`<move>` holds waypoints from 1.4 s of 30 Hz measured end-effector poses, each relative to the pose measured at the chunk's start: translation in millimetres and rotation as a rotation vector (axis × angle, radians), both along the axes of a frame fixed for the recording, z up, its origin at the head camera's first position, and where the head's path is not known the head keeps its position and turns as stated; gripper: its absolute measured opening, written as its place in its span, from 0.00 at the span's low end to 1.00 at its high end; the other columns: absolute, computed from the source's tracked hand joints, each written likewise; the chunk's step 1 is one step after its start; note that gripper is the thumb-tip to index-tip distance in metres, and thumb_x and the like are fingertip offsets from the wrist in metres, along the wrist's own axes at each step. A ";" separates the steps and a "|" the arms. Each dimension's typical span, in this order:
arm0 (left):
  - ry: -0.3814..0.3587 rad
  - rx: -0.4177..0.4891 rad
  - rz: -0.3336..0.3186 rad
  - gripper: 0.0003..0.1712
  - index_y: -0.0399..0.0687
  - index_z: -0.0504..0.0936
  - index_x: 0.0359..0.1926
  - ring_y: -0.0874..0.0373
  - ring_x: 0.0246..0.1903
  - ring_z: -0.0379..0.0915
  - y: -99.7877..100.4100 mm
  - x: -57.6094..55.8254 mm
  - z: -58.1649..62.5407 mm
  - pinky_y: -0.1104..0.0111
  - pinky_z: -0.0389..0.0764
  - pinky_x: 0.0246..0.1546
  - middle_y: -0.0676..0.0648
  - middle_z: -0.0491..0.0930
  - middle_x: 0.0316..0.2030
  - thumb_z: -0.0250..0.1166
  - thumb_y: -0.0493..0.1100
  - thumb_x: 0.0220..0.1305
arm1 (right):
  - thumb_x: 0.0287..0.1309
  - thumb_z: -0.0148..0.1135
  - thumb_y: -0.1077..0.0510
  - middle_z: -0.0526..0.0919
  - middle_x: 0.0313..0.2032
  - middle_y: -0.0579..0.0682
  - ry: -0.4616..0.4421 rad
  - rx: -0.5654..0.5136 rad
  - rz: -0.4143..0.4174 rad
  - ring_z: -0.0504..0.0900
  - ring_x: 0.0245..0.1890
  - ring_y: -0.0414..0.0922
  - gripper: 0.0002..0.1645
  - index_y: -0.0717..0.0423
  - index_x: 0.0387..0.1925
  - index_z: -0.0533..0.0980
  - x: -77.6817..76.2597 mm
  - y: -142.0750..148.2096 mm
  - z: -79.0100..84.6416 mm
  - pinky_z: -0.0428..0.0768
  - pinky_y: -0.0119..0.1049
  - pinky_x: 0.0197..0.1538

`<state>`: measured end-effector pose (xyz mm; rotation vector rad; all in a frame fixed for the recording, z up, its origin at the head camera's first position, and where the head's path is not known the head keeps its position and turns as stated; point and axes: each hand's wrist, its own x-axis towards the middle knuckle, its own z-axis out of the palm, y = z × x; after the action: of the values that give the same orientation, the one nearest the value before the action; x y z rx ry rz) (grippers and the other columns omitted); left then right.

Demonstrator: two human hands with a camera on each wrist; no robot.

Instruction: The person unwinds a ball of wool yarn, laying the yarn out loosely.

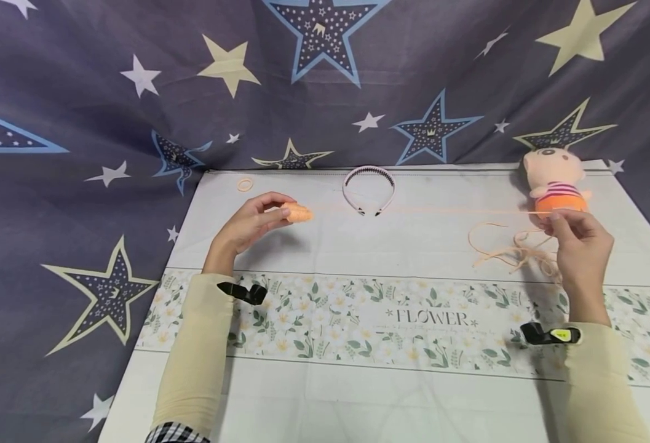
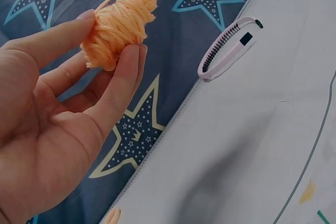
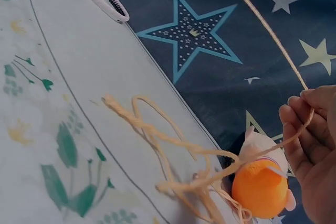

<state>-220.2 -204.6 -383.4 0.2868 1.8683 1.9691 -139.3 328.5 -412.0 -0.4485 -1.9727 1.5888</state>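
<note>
Here, left hand raised just above the tabletop, grip closed on a small orange yarn ball, thumb on one side and fingertips on the other. Right hand at the far side, fingers curled, pinching the yarn strand that runs taut from the ball across to it. In the right wrist view the strand passes through the curled fingers and drops to a loose tangle of yarn lying on the tabletop just beside that hand.

Judgement on the winding: hold the ball lightly so it can turn, keep the strand under even tension, and feed the slack gradually so the loops of the tangle do not knot. The strand passes in front of the pink headband; keeping it lifted should prevent snagging on the teeth.

A plush toy sits at the back edge near the right hand. A small hair tie lies at the back left.

Containers: none in view; everything lies loose on the floral cover or the star cloth behind.
</note>
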 end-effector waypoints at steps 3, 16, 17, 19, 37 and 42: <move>0.022 -0.019 0.014 0.16 0.36 0.73 0.53 0.53 0.49 0.73 -0.1 -0.2 -1.3 0.67 0.80 0.54 0.42 0.69 0.52 0.61 0.37 0.66 | 0.59 0.63 0.63 0.83 0.25 0.39 0.062 -0.051 -0.003 0.78 0.26 0.35 0.04 0.60 0.34 0.82 0.4 2.7 1.1 0.77 0.19 0.33; 0.001 0.026 0.086 0.10 0.40 0.75 0.47 0.57 0.44 0.76 -3.6 -2.4 -4.7 0.69 0.82 0.51 0.47 0.75 0.45 0.60 0.35 0.66 | 0.61 0.63 0.59 0.83 0.27 0.36 0.025 -0.027 -0.083 0.79 0.29 0.33 0.08 0.58 0.40 0.82 7.0 22.6 1.3 0.76 0.20 0.38; -0.003 0.028 0.094 0.09 0.40 0.75 0.47 0.58 0.43 0.77 -4.6 -2.5 -5.3 0.69 0.82 0.50 0.47 0.75 0.45 0.60 0.35 0.66 | 0.61 0.62 0.58 0.83 0.28 0.35 0.013 -0.016 -0.094 0.78 0.30 0.32 0.09 0.57 0.41 0.82 7.6 24.6 0.7 0.76 0.20 0.39; -0.009 0.030 0.106 0.09 0.40 0.75 0.46 0.58 0.43 0.77 -6.3 -2.8 -6.3 0.70 0.82 0.50 0.47 0.75 0.44 0.60 0.35 0.66 | 0.62 0.61 0.57 0.82 0.29 0.35 -0.009 -0.021 -0.113 0.78 0.31 0.32 0.09 0.55 0.42 0.82 8.7 28.6 -0.2 0.75 0.21 0.41; 0.003 0.038 0.131 0.09 0.40 0.77 0.46 0.57 0.44 0.76 -15.4 -3.7 -11.5 0.70 0.82 0.51 0.46 0.73 0.45 0.62 0.36 0.65 | 0.64 0.59 0.58 0.80 0.30 0.40 0.015 -0.277 -0.232 0.79 0.30 0.32 0.03 0.51 0.37 0.79 31.5 95.2 -23.6 0.76 0.17 0.42; 0.005 0.048 0.120 0.09 0.39 0.77 0.46 0.57 0.44 0.77 -16.7 -4.7 -11.2 0.70 0.82 0.51 0.46 0.74 0.45 0.62 0.35 0.65 | 0.69 0.53 0.51 0.77 0.33 0.32 -0.090 -0.088 -0.267 0.75 0.35 0.27 0.08 0.44 0.42 0.78 31.1 133.9 -59.0 0.70 0.18 0.49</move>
<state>-224.9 -221.3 -394.6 0.1978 1.8832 2.0960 -108.2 462.5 -471.0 -0.7960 -1.8236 1.5107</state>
